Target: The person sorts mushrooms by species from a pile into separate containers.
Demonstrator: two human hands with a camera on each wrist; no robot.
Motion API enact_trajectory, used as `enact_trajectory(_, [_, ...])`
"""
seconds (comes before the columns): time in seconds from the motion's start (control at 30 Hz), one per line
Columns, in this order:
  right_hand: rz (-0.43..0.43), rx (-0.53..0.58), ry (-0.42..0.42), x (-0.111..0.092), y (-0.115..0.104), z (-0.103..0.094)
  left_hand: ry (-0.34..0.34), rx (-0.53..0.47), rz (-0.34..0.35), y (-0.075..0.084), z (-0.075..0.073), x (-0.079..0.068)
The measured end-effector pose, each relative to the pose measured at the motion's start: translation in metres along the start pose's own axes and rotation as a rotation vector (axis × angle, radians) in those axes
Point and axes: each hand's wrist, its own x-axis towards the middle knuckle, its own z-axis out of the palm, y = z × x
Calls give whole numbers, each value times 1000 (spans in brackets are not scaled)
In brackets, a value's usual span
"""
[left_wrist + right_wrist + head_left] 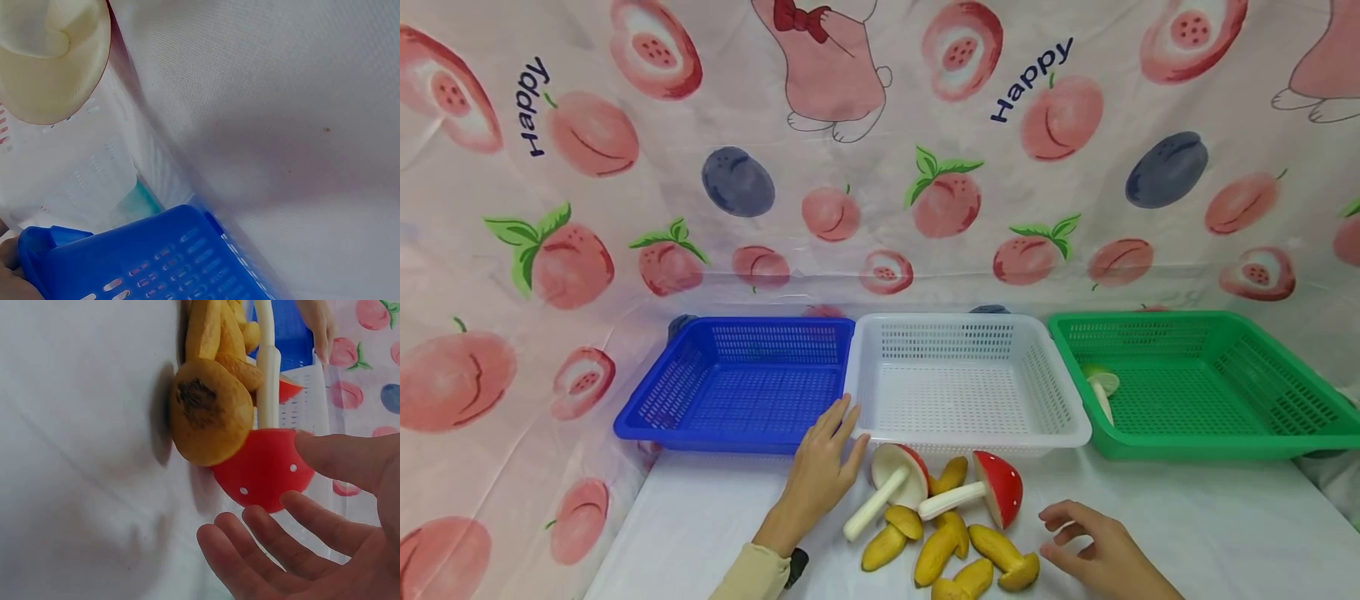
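Note:
My left hand point(820, 467) reaches to the near corner where the blue basket point(715, 442) meets the white basket point(970, 442). Its fingers are extended, with fingertips right at the rims; in the left wrist view, fingers point(14, 278) show beside the blue basket's corner. To the right of a pile of toy mushrooms, my right hand point(1101, 550) hovers with loosely bent fingers and holds nothing. Nearest it are a red-capped mushroom point(1002, 490) with white dots and a yellow mushroom point(1000, 550). Another red-capped mushroom point(880, 500) lies beside my left hand, its pale underside showing.
Several more yellow mushrooms point(936, 554) lie between the hands on the white tabletop point(700, 500). At the right stands a green basket point(1210, 446), a green-capped mushroom point(1103, 387) inside by its left wall. A fruit-patterned cloth point(865, 167) hangs behind the three baskets.

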Motion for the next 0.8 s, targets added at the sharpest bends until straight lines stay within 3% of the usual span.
enact_trajectory(0.17, [13, 3, -27, 3, 4, 11, 3, -2, 2, 0, 0, 1])
enact_trajectory(0.4, [114, 15, -50, 12, 5, 31, 7, 5, -2, 0, 0, 0])
enact_trajectory(0.8, [85, -29, 7, 14, -3, 54, 1, 2, -13, 1, 1, 0])
